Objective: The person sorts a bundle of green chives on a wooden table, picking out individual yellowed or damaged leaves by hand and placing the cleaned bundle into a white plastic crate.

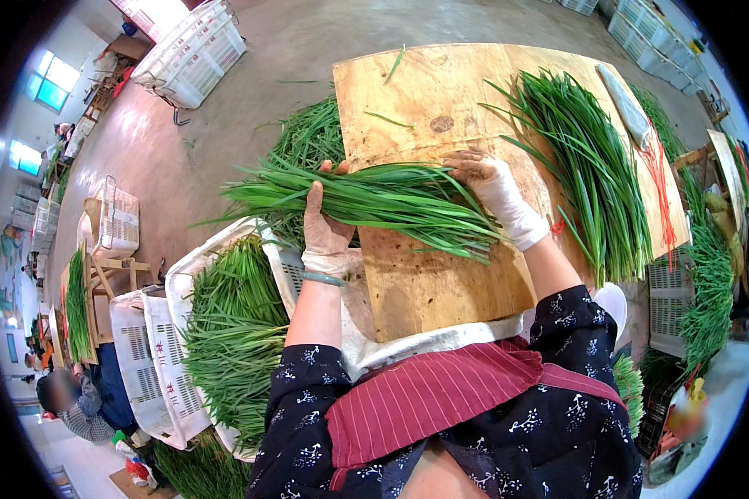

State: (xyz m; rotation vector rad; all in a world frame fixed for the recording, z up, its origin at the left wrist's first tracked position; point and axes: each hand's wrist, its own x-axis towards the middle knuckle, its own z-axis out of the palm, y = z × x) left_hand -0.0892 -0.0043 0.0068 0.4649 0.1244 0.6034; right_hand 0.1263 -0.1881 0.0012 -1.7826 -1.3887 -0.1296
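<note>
A loose bunch of green garlic chives (391,200) lies across my left hand (326,233), whose thumb is over the top and fingers curl beneath. The bunch is held over the left part of a wooden board (424,287). My right hand (495,190), with a whitish covering on palm and wrist, is at the bunch's right end. Its fingers are stretched out and lie against the stalk ends, not wrapped round them. A larger heap of chives (587,166) rests on the board to the right. Beyond it are red ties (664,195) beside a long grey wrapped object (624,104).
On my left stands a white crate (175,287) full of cut chives (237,333). More chives (312,129) are piled past the board's left edge. Stacked white crates (193,62) stand farther off. Another person (83,403) works at the lower left.
</note>
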